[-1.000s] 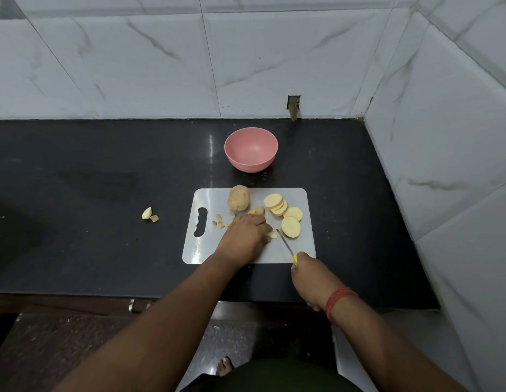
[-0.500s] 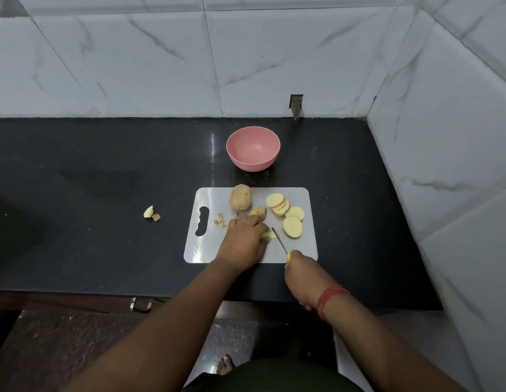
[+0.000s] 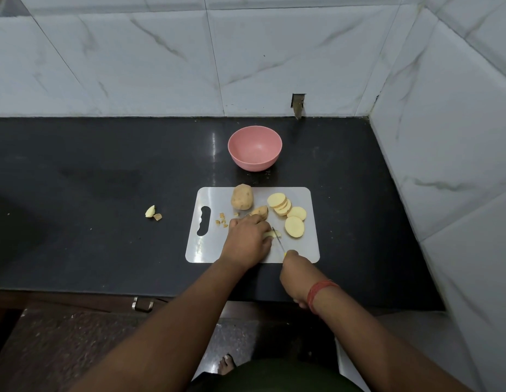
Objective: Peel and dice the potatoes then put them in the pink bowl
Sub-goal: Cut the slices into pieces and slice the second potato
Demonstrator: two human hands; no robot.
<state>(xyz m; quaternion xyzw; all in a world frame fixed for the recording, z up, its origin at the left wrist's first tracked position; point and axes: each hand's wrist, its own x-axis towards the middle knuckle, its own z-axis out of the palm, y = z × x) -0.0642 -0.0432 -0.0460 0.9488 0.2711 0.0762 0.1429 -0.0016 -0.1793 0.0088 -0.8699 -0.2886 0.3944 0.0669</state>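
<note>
A white cutting board lies on the black counter. On it stand a whole unpeeled potato, a potato end piece and several round peeled slices. My left hand holds down a pale potato piece on the board with curled fingers. My right hand grips a small knife with a yellow handle; its blade lies against that piece. The pink bowl sits empty behind the board.
Small peel bits lie near the board's handle slot. Two potato scraps rest on the counter to the left. Marble-tiled walls close off the back and the right side. The counter's front edge runs below my wrists.
My right hand and the knife have moved left and forward toward my left hand, bringing the blade to the held piece. My left hand has barely shifted.
</note>
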